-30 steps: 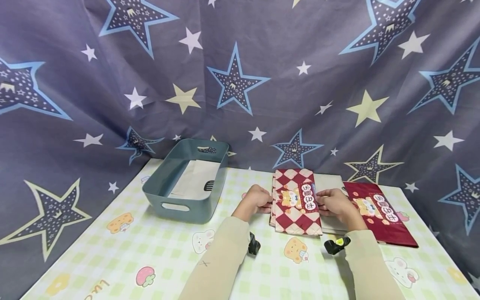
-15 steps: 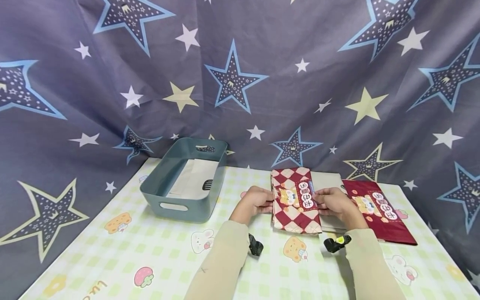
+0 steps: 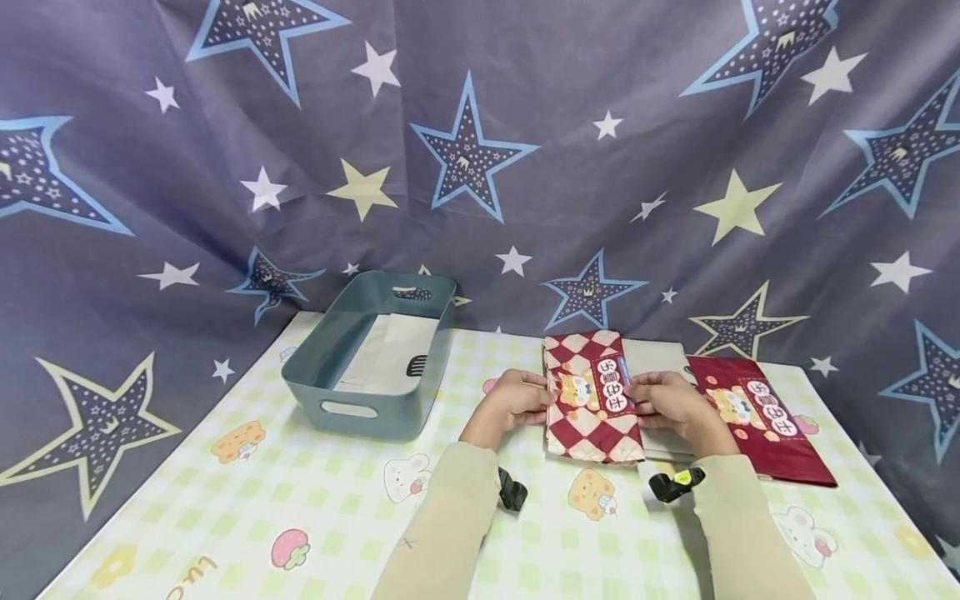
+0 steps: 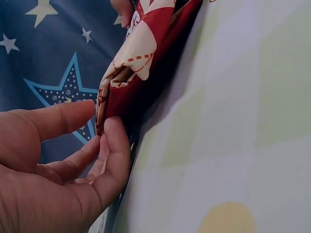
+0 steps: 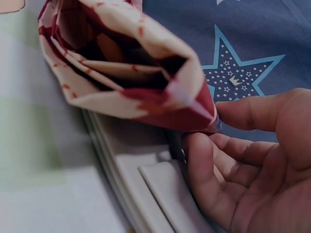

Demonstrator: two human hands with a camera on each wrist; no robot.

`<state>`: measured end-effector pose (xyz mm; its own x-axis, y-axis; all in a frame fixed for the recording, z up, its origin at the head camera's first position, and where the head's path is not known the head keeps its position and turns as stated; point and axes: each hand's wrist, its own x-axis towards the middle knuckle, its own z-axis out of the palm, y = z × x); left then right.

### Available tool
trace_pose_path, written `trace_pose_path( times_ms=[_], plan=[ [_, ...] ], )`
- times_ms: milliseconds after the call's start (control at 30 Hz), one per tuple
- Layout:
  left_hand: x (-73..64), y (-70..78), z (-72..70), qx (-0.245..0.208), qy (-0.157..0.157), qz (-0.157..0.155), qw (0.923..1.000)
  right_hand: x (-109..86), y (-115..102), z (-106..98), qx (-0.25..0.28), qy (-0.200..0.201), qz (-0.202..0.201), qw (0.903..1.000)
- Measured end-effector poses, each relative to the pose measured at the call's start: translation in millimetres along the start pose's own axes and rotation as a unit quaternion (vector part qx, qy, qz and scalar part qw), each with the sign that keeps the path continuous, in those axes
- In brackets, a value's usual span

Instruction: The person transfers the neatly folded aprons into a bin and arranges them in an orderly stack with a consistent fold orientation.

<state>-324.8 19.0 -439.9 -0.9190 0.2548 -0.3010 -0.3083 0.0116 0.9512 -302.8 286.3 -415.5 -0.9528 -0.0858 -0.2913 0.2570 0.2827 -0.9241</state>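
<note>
- Head view: I had the checked cloth [image 3: 594, 396] at the table's far side, right of centre!
- There was the left hand [image 3: 510, 407], thumb and curled fingers pinching its left edge.
- And the right hand [image 3: 671, 408] matched it, fingers grasping the right edge.
- On the right wrist view I caught loose folds gaping, above the pale cloth [image 3: 654, 358], which showed just to the right.
- Farther right lay the dark red cloth [image 3: 787, 446].
- Far left, I spotted the blue-green bin [image 3: 408, 417], a white cloth [image 3: 382, 354] inside.

The pale item [image 3: 654, 357] is partly hidden, apparently beneath the checked bundle [image 3: 591, 400]. Both sleeves [image 3: 442, 521] are cut off below.
</note>
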Motion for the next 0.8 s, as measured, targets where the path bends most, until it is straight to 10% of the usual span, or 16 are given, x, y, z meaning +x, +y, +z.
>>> trace_pose_path(
  times_ms=[800],
  plan=[
    [-2.4,0.4,-3.0,-0.026,0.000,0.002,0.9997,0.0,-2.6,8.0,0.079,-0.013,-0.037,0.9961]
  ],
)
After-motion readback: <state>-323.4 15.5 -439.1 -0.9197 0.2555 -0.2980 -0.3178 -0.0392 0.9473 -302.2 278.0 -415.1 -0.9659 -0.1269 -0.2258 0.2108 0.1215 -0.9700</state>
